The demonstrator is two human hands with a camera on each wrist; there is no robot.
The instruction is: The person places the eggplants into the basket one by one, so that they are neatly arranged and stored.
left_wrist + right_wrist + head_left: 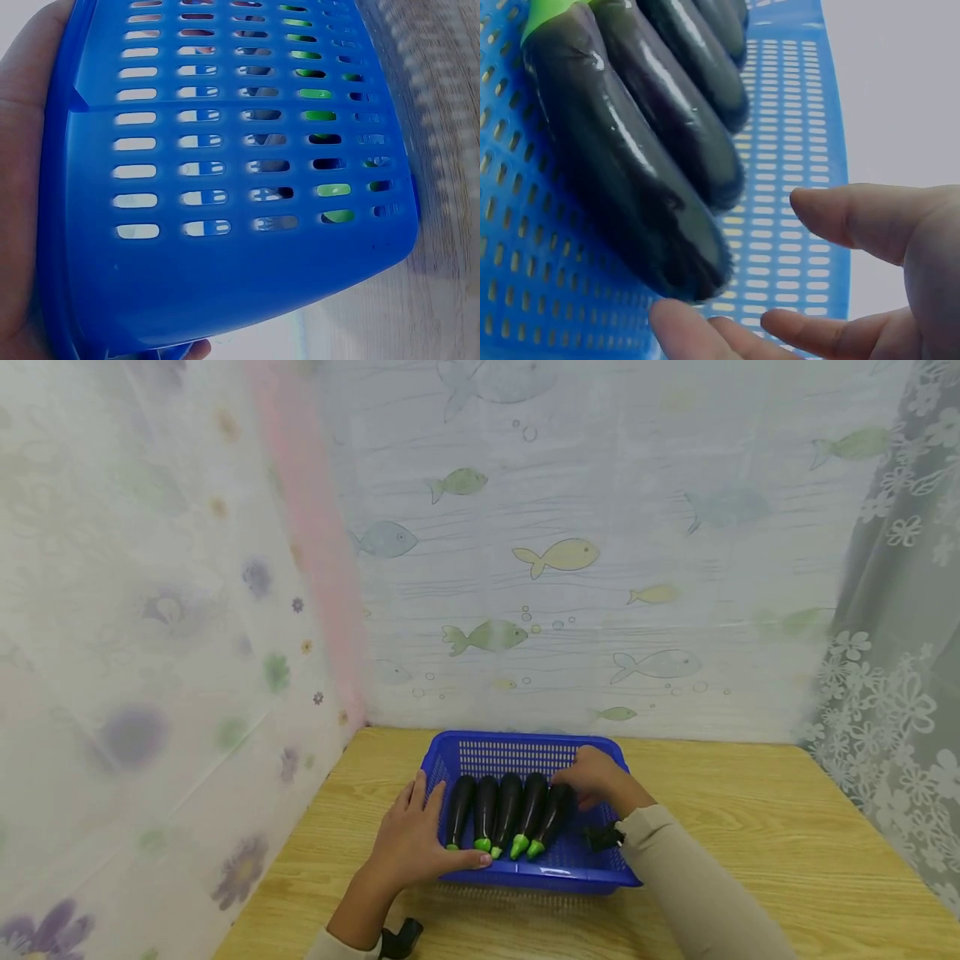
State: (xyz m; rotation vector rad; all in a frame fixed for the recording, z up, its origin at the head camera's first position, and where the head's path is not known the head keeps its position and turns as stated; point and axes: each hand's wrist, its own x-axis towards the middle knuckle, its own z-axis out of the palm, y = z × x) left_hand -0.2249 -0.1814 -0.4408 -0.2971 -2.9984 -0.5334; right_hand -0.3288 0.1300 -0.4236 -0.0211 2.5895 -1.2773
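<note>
A blue slotted plastic basket [525,752] stands on the wooden table and holds several dark purple eggplants [508,806] side by side, green stems toward me. My left hand [412,839] lies flat against the basket's front-left corner, fingers straight along the left wall and thumb along the front rim. The left wrist view shows the palm [22,150] against the basket wall [225,285]. My right hand [596,777] is inside the basket at the far end of the rightmost eggplant [551,822]. In the right wrist view its fingers [832,214] are spread loosely just off that eggplant's tip [615,165].
The table [750,827] is fenced by a fish-print curtain [562,556] behind, a floral curtain [150,652] on the left and a lace curtain [892,693] on the right. Bare wood lies to the right of the basket. Black wrist mounts [401,937] sit on both arms.
</note>
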